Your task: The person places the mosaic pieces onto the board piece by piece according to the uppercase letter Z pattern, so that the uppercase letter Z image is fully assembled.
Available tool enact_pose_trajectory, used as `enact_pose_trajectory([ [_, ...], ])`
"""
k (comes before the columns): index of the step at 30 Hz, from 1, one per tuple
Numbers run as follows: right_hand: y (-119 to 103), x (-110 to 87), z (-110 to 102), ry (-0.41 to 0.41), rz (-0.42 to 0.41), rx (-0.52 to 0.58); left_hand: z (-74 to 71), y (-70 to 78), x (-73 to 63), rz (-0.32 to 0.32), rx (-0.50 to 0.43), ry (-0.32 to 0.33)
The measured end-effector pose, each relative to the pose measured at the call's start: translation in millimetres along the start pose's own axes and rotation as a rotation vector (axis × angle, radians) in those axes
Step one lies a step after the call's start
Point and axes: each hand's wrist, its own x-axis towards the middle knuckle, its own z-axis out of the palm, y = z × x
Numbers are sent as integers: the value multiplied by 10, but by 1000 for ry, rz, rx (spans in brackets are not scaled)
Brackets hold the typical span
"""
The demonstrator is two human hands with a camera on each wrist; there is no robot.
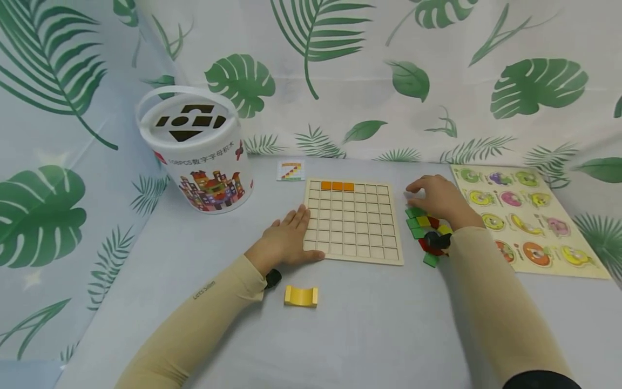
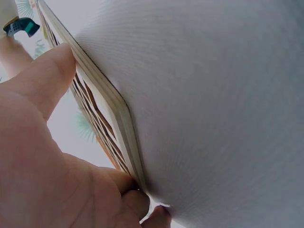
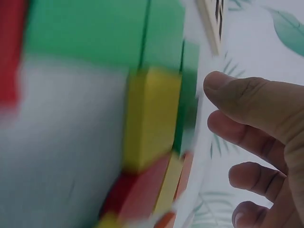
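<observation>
A square wooden grid board (image 1: 352,221) lies mid-table, with three orange square tiles (image 1: 337,186) side by side in its top row. My left hand (image 1: 286,237) rests at the board's lower left corner, fingers extended along the left side and thumb on the near edge. In the left wrist view the thumb (image 2: 52,71) touches the board's edge (image 2: 111,95). To the board's right, my right hand (image 1: 437,200) hovers by a pile of green, yellow and red blocks (image 1: 419,222). Nothing shows between its loosely bent fingers (image 3: 247,133) in the right wrist view.
A small pattern card (image 1: 290,170) lies beyond the board's upper left corner. Behind it on the left stands a white lidded bucket (image 1: 204,156). A yellow arched block (image 1: 301,296) sits nearer me. At right lies a fruit picture board (image 1: 529,216), partly behind my right forearm.
</observation>
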Motion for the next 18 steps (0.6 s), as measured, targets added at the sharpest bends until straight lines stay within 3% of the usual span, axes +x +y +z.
enact_pose_trajectory([
  [8,323,-160,-49,10,14,-18,-3,-1,11,0,2,-6],
  [18,523,-310,-125,-20,46,-11,6,-2,9,1,13,-6],
])
